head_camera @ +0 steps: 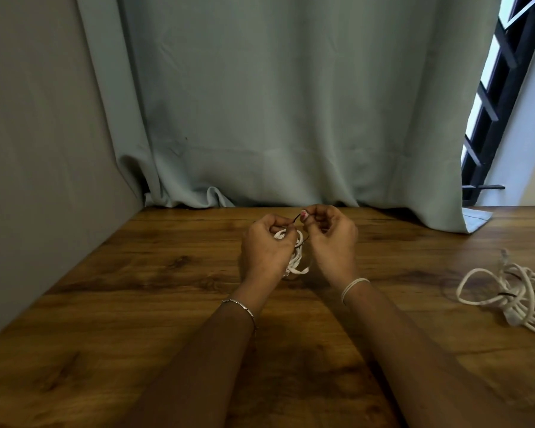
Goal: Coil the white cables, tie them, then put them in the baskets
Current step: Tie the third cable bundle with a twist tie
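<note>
A small coil of flat white cable (pixel 297 263) hangs between my two hands above the wooden table (pixel 136 273). My left hand (pixel 264 250) grips the coil and pinches one end of a thin black tie (pixel 295 218). My right hand (pixel 329 239) pinches the other end of the tie, which loops around the coil's top. Most of the coil is hidden behind my fingers. A second white cable (pixel 513 296), loosely bundled with a dark band on it, lies on the table at the right edge. No basket is in view.
A grey-green curtain (pixel 291 118) hangs along the table's far edge, its hem resting on the wood. A grey wall (pixel 37 149) borders the table's left side. A window with black bars (pixel 494 103) shows at the upper right.
</note>
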{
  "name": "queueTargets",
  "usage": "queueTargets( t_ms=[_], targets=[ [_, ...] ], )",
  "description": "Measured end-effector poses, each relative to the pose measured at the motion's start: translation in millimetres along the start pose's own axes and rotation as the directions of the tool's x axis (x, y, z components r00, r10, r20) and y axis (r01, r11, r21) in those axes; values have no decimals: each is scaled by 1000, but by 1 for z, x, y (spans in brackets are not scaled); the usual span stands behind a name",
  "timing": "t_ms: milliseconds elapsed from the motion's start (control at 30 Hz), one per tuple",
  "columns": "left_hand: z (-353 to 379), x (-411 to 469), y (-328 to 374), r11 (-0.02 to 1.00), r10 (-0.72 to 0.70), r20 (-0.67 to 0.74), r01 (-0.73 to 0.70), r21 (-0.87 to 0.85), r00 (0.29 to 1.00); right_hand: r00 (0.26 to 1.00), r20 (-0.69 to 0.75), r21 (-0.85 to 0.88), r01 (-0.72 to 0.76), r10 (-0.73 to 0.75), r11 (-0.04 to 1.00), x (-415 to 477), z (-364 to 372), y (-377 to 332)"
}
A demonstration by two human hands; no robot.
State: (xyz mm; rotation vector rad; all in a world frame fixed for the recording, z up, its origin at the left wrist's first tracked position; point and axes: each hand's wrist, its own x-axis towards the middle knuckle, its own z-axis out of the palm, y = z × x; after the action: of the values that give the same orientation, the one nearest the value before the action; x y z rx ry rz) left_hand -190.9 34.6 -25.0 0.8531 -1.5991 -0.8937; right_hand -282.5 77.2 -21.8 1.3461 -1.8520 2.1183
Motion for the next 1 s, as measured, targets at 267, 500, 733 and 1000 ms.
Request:
queueTargets(
  t_ms=[267, 500, 733, 1000],
  targets=[
    [2, 1, -6, 995, 98, 4, -98, 17, 995, 998, -14, 75, -58, 59, 995, 3, 2, 5],
    [2, 1, -8, 988, 143, 7, -144, 51, 990, 982, 55, 239, -191, 183, 952, 3, 4, 5],
    [-2, 5, -8, 999, 40, -10, -40, 1, 999, 934, 188, 326, -351, 304, 878, 1, 5, 5],
    [-1, 11, -11, 950, -150, 120, 177, -257, 981, 963, 193, 220, -227, 185, 949, 9, -5, 4]
  ],
)
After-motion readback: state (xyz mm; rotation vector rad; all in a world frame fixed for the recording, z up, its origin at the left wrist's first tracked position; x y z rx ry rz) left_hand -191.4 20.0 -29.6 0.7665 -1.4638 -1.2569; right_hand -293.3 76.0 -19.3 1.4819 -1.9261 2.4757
